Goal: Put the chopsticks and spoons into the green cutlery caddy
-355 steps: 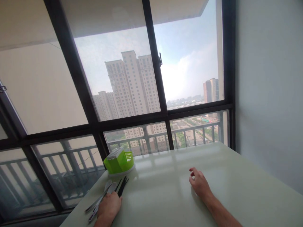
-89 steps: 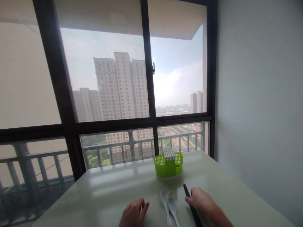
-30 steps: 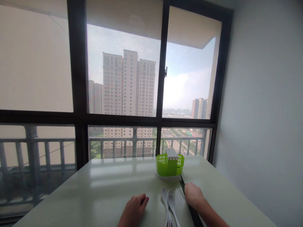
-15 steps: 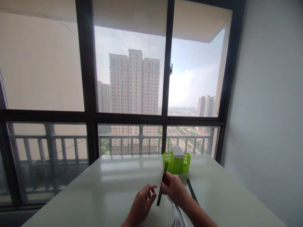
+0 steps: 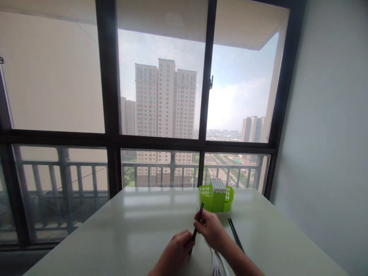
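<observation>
**Both hands on a pair of black chopsticks**

The right hand (image 5: 211,231) grasps the black chopsticks (image 5: 197,222) near their middle, tips tilted up toward the green holder (image 5: 216,198) just beyond. The left hand (image 5: 176,252) pinches their lower end, which its fingers hide. More chopsticks (image 5: 235,234) lie right of the right hand. White spoons (image 5: 215,264) are partly covered by the right wrist and cut off by the frame.

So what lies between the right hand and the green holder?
Only bare table, in the head view: right hand, gripping black chopsticks, sits before the green holder.
</observation>
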### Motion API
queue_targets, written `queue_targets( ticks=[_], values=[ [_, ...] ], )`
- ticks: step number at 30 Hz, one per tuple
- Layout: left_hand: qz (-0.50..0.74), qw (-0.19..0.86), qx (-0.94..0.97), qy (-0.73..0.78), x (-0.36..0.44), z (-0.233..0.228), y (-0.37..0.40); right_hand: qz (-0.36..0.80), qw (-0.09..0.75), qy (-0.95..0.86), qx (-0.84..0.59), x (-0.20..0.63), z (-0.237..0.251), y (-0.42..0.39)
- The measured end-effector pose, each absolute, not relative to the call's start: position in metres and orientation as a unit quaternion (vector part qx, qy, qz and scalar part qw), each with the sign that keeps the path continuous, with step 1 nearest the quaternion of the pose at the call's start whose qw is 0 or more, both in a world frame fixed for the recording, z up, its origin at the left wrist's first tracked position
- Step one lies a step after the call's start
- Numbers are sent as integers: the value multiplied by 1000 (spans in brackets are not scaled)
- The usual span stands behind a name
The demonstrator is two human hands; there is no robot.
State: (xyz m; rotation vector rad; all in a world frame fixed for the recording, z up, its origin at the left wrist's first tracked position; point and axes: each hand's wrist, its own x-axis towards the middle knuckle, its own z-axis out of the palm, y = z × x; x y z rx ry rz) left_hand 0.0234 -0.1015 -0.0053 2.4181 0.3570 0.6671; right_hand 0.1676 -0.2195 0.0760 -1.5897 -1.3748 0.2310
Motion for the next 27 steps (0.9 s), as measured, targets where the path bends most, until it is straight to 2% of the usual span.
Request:
queue_targets(
  ticks=[5,11,16,19,24,27],
  values=[
    [258,300,907,146,24,-8,-103,61,543,-505,-668,172,95,-221],
    [246,294,912,148,25,-13,-103,173,617,-447,-624,180,99,-211],
    [249,305,904,168,26,-14,-104,184,591,-469,-630,187,112,-197],
    [307,328,870,201,24,-11,-104,152,575,-490,-638,210,148,-189],
    [345,340,844,231,22,-8,-101,16,588,-471,-658,280,224,-170],
    [332,342,852,217,24,-9,-100,-30,561,-433,-705,309,238,-156]
  ],
)
